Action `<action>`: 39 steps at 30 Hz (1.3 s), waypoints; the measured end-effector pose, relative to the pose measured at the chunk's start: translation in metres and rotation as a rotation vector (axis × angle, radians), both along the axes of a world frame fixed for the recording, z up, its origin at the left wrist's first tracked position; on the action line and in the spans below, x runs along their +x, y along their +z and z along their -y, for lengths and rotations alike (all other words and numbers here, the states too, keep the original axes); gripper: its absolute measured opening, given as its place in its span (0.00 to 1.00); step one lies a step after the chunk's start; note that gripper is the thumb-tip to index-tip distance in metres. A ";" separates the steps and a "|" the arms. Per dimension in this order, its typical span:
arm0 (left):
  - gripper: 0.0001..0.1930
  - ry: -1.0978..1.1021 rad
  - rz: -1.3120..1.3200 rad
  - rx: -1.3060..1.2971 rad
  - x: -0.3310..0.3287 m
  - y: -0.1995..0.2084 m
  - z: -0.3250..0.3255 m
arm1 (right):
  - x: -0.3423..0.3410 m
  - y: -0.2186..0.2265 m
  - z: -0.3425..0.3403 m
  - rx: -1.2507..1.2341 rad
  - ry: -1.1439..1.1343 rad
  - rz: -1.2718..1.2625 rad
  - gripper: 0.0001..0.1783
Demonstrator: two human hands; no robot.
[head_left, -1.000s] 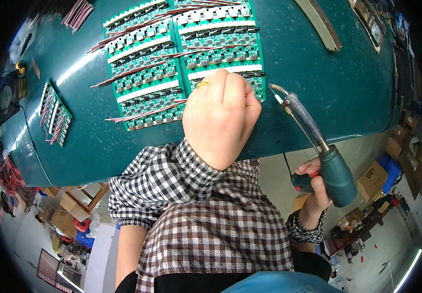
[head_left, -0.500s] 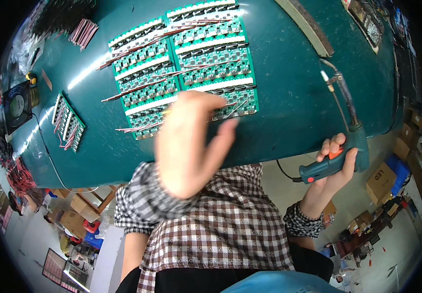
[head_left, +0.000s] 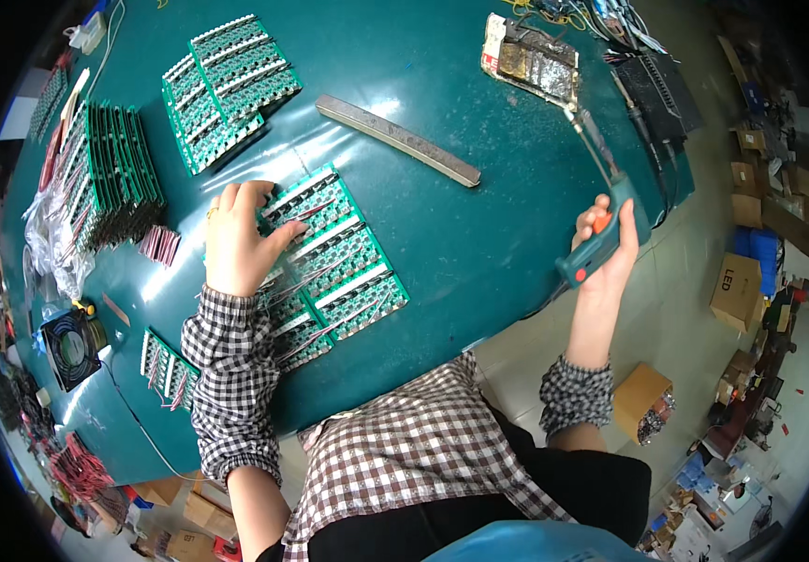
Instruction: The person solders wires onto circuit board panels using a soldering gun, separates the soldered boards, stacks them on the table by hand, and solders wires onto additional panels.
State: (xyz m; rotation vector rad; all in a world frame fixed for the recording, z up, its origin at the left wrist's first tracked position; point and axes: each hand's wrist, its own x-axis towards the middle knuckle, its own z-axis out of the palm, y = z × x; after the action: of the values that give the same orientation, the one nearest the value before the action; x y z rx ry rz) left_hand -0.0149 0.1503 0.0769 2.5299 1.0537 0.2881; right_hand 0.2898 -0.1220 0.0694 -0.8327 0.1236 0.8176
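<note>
Circuit-board panel (head_left: pixel 356 240) flat on the green table (head_left: pixel 479 253), left of centre, near side: green, white strips (head_left: pixel 353 285), thin reddish wires (head_left: pixel 318 278) lying across. Judged light, stiff, fragile; best held by its edges, clear of the wires. From where I stand, left hand (head_left: pixel 236 239) is at its far-left part, thumb and fingers parted; cannot tell if gripping. Right hand (head_left: pixel 615 262) wrapped around the handle of a green soldering gun (head_left: pixel 631 208), probably front-heavy.
</note>
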 end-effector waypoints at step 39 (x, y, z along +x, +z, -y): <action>0.15 0.467 1.380 -1.357 -0.043 0.030 0.072 | -0.118 0.094 -0.065 -0.149 0.799 0.661 0.13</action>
State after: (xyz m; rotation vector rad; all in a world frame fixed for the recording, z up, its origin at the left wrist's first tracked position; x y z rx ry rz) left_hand -0.0577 0.0785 0.1068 0.5268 0.7005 0.8584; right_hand 0.1718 -0.0571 0.1631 -1.2790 -0.7877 1.2313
